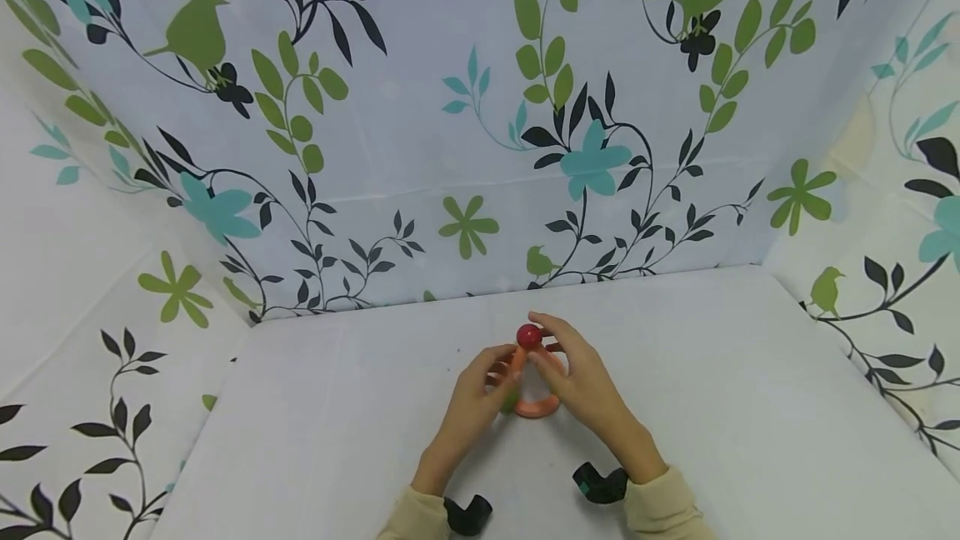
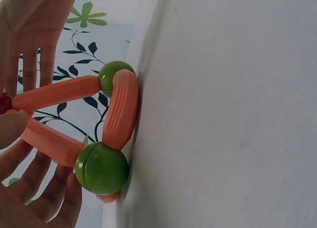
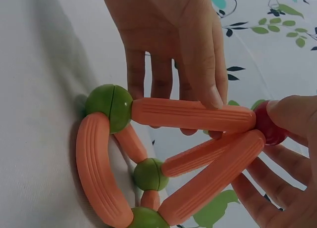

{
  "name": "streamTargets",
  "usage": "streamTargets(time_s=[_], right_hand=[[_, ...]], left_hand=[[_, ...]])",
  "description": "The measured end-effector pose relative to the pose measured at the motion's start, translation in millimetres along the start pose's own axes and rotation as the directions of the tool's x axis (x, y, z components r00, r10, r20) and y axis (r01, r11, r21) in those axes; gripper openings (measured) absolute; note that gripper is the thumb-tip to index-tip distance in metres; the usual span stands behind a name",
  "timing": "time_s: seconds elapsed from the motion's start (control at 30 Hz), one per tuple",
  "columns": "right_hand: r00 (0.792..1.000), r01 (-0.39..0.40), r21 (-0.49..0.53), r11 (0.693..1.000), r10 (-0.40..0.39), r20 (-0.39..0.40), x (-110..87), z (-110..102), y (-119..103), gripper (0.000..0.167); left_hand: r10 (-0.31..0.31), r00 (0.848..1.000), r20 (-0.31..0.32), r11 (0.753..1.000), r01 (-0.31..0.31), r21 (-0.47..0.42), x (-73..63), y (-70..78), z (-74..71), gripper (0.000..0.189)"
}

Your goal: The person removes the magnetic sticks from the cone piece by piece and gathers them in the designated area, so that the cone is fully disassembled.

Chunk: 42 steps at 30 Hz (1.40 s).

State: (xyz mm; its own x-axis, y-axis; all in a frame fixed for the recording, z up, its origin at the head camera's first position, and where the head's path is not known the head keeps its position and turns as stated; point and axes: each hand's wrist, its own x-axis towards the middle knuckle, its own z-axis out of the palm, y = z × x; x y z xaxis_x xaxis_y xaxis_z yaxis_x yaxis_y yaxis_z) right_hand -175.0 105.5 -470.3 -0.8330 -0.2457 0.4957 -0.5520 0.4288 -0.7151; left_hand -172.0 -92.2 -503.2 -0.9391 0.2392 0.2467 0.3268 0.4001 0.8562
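An upright toy frame of orange rods (image 3: 193, 114) stands on the white table, its rods meeting at a red ball (image 1: 528, 336) on top. Green balls (image 2: 101, 168) join the rods at the base, where curved orange pieces (image 1: 536, 409) form a ring. My left hand (image 1: 480, 382) grips one slanted rod, thumb on the near side and fingers behind it. My right hand (image 1: 581, 365) holds the red ball at the top, its thumb (image 3: 292, 114) pressed on the ball and its fingers behind.
Black angled devices (image 1: 468, 515) sit at both wrists, by the beige sleeves (image 1: 667, 507). A patterned cloth (image 1: 420, 107) with leaves and birds hangs behind the white table (image 1: 337, 423) and along its sides.
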Motion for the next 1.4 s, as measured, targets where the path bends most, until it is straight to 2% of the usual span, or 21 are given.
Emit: streamTargets(time_s=[0.17, 0.37, 0.7, 1.07, 1.4], right_hand=[[1.0, 0.03, -0.022, 0.999, -0.03, 0.009, 0.3, 3.0, -2.7, 0.057], [0.998, 0.063, -0.07, 0.996, -0.063, 0.008, 0.8, 5.0, -6.4, 0.058], [0.999, 0.054, -0.135, 0.989, -0.054, 0.005, -0.6, 6.0, -8.1, 0.055], [0.993, 0.1, -0.173, 0.98, -0.109, -0.043, 0.5, 7.9, -7.8, 0.052], [0.987, 0.123, -0.165, 0.978, -0.139, -0.084, 0.5, 7.8, -6.6, 0.052]], left_hand=[[0.037, 0.999, 0.001, 0.999, -0.037, 0.013, -1.7, -1.0, 2.9, 0.035], [0.008, 1.0, 0.004, 1.0, -0.008, -0.007, -2.3, 0.8, 4.0, 0.032], [-0.002, 1.0, -0.001, 1.0, 0.002, -0.02, -3.2, 3.1, 7.4, 0.03], [-0.002, 1.0, -0.014, 1.0, 0.002, -0.009, -3.1, 6.3, 8.0, 0.031], [0.01, 1.0, -0.017, 1.0, -0.01, -0.011, -3.2, 7.2, 7.6, 0.033]])
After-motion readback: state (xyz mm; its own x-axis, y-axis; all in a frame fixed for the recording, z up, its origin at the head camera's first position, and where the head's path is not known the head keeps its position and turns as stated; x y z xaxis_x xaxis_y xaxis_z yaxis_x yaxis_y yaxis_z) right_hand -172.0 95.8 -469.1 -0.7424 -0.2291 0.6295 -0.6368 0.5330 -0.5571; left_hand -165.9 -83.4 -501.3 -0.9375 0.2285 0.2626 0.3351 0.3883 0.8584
